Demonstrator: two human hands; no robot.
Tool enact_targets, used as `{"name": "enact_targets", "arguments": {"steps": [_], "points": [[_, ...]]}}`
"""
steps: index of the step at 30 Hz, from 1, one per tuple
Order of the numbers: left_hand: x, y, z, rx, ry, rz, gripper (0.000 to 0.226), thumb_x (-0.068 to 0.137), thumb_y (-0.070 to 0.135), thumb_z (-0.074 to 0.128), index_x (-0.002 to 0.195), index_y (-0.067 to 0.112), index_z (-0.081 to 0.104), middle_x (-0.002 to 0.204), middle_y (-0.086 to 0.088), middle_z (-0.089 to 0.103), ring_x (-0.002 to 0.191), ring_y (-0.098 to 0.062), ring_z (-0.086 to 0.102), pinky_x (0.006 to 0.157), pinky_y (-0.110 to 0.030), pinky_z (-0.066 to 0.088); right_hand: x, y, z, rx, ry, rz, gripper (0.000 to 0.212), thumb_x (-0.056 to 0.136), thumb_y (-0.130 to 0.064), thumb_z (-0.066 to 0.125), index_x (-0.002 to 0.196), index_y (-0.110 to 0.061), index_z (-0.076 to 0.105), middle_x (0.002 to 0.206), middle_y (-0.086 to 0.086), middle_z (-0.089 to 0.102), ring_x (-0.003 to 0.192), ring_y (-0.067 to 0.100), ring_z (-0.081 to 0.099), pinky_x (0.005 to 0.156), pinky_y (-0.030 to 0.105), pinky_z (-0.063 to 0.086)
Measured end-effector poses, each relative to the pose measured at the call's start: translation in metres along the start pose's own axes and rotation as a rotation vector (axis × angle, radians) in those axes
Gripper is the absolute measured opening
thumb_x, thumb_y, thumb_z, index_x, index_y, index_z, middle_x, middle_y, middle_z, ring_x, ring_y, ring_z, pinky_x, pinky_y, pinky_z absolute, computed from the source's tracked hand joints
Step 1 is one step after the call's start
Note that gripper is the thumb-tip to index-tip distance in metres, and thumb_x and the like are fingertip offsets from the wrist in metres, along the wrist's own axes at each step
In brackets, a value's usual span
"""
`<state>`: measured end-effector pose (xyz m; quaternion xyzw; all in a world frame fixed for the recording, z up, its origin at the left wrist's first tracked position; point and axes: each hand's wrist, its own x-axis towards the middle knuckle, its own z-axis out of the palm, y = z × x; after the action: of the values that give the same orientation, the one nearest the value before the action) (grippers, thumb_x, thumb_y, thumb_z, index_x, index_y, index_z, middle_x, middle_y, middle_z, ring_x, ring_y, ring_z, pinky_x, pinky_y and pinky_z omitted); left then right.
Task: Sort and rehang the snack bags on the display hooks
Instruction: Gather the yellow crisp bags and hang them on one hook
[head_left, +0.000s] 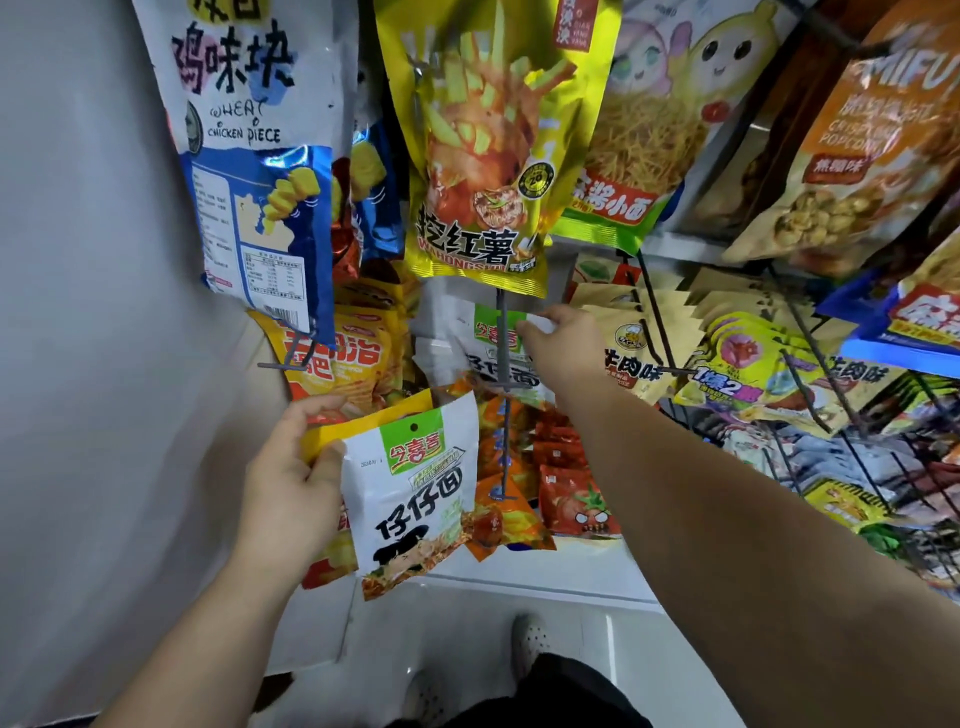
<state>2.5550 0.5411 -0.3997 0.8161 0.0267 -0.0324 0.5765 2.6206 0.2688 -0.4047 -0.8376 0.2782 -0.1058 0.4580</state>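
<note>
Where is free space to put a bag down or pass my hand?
Bare: the white ledge under the red tomato bags; the grey wall left of the blue chicken-piece bag. Crowded: the middle hook, where the right hand pinches hanging white bags, and the hooks at right. The left hand grips a noodle bag.

A white noodle bag (415, 499) is gripped by the left hand (291, 488); a hooked matching bag (488, 358) is pinched by the right hand (563, 343).

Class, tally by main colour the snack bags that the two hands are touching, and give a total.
White: 2, held white bag in left hand, hooked white bag pinched by right hand.
Yellow: 1, yellow bag behind it in left hand.
Total: 3
</note>
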Motion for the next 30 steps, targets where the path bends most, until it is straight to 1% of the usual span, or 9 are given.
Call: {"name": "enact_targets", "arguments": {"steps": [2,6,10,12,16,20,24,26,30], "points": [[0.000,0.000,0.002,0.010,-0.002,-0.010,0.057,0.099,-0.005,0.052,0.096,0.051,0.060,0.092,0.040,0.066,0.083,0.014,0.065,0.063,-0.011,0.052,0.016,-0.001,0.004,-0.015,-0.004,-0.007,0.029,0.096,-0.027,0.065,0.119,-0.010,0.072,0.108,0.015,0.071,0.094,0.031,0.063,0.075,0.036,0.049],[0.003,-0.002,0.007,0.015,0.005,-0.033,0.055,0.098,-0.005,0.054,0.099,0.050,0.062,0.097,0.033,0.068,0.086,0.008,0.066,0.071,-0.028,0.053,0.037,-0.004,0.006,-0.064,0.001,-0.032,0.019,0.094,-0.024,0.066,0.108,-0.016,0.077,0.082,0.008,0.065,0.072,0.028,0.055,0.057,0.029,0.034],[0.004,0.001,0.012,-0.037,0.024,-0.019,0.048,0.098,-0.006,0.055,0.103,0.041,0.064,0.102,0.012,0.072,0.081,0.006,0.068,0.063,-0.011,0.051,0.040,-0.004,0.005,-0.099,-0.009,-0.038,0.014,0.093,-0.014,0.062,0.099,-0.020,0.074,0.079,0.006,0.060,0.074,0.031,0.054,0.058,0.029,0.032],[0.006,0.001,0.013,-0.056,0.011,-0.023,0.041,0.098,-0.006,0.056,0.105,0.034,0.065,0.098,0.008,0.074,0.080,0.005,0.070,0.063,-0.012,0.053,0.038,0.001,0.004,-0.051,-0.012,-0.048,0.014,0.093,-0.013,0.061,0.097,-0.021,0.072,0.085,0.009,0.067,0.079,0.031,0.059,0.060,0.027,0.036],[0.008,0.002,0.016,-0.075,-0.023,-0.025,0.039,0.097,-0.005,0.058,0.107,0.031,0.068,0.100,0.013,0.076,0.087,-0.007,0.073,0.077,-0.033,0.058,0.009,0.011,-0.009,0.026,0.021,-0.153,0.028,0.100,-0.019,0.058,0.126,-0.016,0.068,0.117,0.000,0.071,0.103,0.016,0.064,0.084,0.028,0.049],[0.009,0.003,0.024,-0.139,-0.038,-0.038,0.037,0.096,-0.006,0.059,0.110,0.028,0.067,0.096,0.010,0.076,0.075,-0.001,0.070,0.061,-0.018,0.056,-0.046,0.031,-0.018,0.180,0.047,-0.083,0.029,0.105,-0.027,0.052,0.133,-0.020,0.059,0.115,-0.009,0.067,0.101,0.009,0.062,0.084,0.030,0.049],[0.011,0.003,0.035,-0.192,-0.047,-0.043,0.036,0.096,-0.007,0.060,0.112,0.024,0.068,0.089,0.012,0.073,0.068,0.000,0.067,0.056,-0.014,0.051,-0.080,0.052,-0.015,0.392,-0.271,0.082,0.030,0.101,-0.041,0.059,0.117,-0.017,0.069,0.110,0.003,0.075,0.105,0.023,0.071,0.084,0.037,0.055],[0.011,0.006,0.040,-0.208,-0.055,-0.035,0.033,0.096,-0.009,0.058,0.114,0.019,0.066,0.077,0.019,0.070,0.064,0.003,0.065,0.055,-0.013,0.050,-0.089,0.056,-0.017,0.483,-0.442,0.095,0.028,0.093,-0.032,0.074,0.114,-0.014,0.073,0.108,0.005,0.079,0.102,0.024,0.075,0.087,0.042,0.061],[0.009,0.006,0.044,-0.219,-0.081,-0.008,0.031,0.097,-0.007,0.058,0.116,0.017,0.063,0.072,0.027,0.066,0.065,0.006,0.065,0.055,-0.011,0.049,-0.091,0.055,-0.022,0.410,-0.387,0.090,0.025,0.083,-0.016,0.084,0.106,-0.017,0.077,0.099,-0.001,0.081,0.089,0.018,0.078,0.077,0.038,0.063]]}}
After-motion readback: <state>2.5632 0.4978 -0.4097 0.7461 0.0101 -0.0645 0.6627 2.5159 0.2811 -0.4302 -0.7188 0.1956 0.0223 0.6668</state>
